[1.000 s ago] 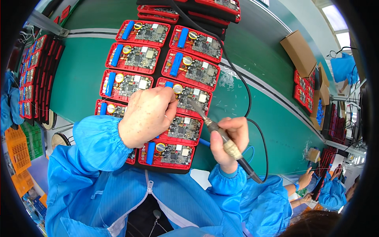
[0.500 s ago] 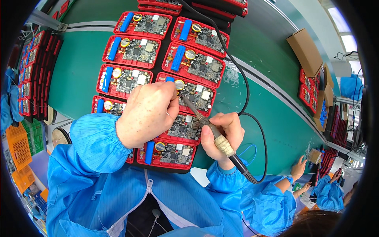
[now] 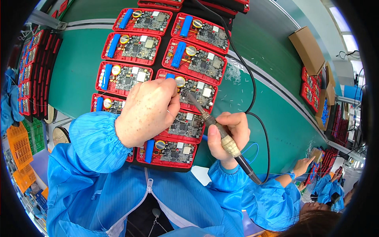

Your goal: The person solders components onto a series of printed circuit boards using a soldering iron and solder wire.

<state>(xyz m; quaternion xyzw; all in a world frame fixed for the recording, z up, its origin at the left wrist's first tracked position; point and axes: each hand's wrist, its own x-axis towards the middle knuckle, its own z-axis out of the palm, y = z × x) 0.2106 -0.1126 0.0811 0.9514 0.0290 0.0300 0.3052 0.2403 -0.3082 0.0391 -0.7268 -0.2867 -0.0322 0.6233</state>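
My right hand (image 3: pixel 229 136) grips a soldering iron (image 3: pixel 230 146) with tape wrapped round its handle. Its tip points up and left, over the circuit board in a red case (image 3: pixel 200 89) in the right-hand column. My left hand (image 3: pixel 148 110) is closed in a pinch above the same case, hiding its left part. A thin strand of solder wire (image 3: pixel 114 89) trails leftward from this hand; its end at the fingertips is hidden. The case's round yellow-rimmed coin cell (image 3: pixel 180 81) shows beside the fingers, along with the end of a blue cylinder battery (image 3: pixel 170 76).
Several similar red cases (image 3: pixel 130 48) lie in two columns on the green bench (image 3: pixel 75 75). The iron's black cable (image 3: pixel 252 85) loops at the right, near scattered clear clippings (image 3: pixel 233 73). Stacked cases (image 3: pixel 33 75) stand left. A cardboard box (image 3: pixel 306 49) and a co-worker's hand (image 3: pixel 303 166) are at right.
The soldering iron and my right hand have shifted slightly right and down, drawing the tip back a little. My left hand stays nearly in place. The co-worker's hand has moved slightly right.
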